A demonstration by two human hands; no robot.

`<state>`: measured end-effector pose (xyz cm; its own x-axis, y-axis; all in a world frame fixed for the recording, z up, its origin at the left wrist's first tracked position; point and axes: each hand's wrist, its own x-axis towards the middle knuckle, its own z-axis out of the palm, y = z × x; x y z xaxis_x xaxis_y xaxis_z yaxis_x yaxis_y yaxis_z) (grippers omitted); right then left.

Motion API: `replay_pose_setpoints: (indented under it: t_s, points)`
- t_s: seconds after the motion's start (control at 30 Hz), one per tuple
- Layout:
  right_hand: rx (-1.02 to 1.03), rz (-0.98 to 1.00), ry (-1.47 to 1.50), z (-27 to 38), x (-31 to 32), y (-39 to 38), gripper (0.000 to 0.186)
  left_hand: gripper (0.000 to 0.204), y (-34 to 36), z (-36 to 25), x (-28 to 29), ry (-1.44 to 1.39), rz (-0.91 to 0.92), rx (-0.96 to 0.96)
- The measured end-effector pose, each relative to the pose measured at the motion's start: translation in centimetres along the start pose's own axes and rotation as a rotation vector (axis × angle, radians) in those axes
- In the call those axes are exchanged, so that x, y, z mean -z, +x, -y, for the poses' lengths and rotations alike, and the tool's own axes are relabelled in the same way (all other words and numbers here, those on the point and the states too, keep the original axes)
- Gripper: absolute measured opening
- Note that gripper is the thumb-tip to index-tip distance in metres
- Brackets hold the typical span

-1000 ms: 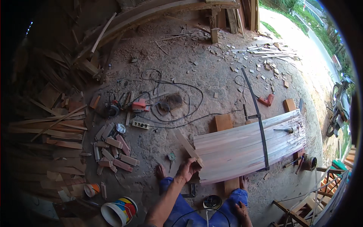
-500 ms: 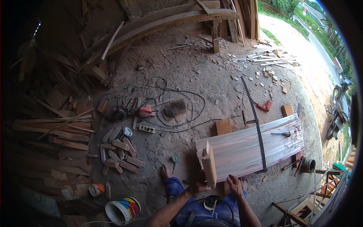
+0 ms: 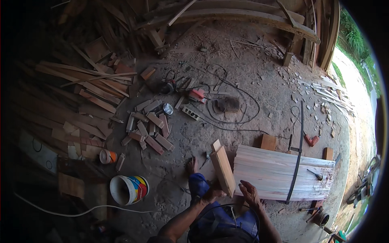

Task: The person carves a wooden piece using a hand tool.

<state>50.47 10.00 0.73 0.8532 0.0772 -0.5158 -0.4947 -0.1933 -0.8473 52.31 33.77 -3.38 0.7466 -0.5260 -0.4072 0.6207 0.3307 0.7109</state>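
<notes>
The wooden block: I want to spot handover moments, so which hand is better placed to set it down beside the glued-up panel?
Probably the left hand: it grips the wooden block at its lower end. The right hand is open and off the block, at the near edge of the plank panel.

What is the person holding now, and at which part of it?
The left hand holds a short wooden board by its near, lower end. The right hand is open beside it and holds nothing.
</notes>
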Motion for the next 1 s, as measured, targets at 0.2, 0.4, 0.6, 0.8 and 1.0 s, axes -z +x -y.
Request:
replay_pose_setpoints:
  t_s: [0.2,0.4,0.6,0.8,1.0]
  points:
    - [0.036,0.236,0.07,5.0,-3.9,3.7,0.06,0.067,-1.5,-2.9,-0.5,0.232,-0.231,-0.258]
    - [0.232,0.413,-0.009,6.8,-10.6,8.8,0.044,0.057,-1.5,-2.5,3.4,0.209,-0.379,-0.252]
    - [0.094,0.331,-0.2,-2.3,-16.1,19.5,0.027,0.062,-1.2,3.1,11.4,0.45,-0.674,-0.322]
    - [0.081,0.378,-1.0,-6.6,-21.9,32.8,0.04,0.051,-1.7,5.2,26.4,-0.22,-1.072,-0.008]
    - [0.232,0.38,-1.094,-6.9,-29.7,42.7,0.042,0.026,-2.6,14.3,45.3,-0.61,-1.371,-0.055]
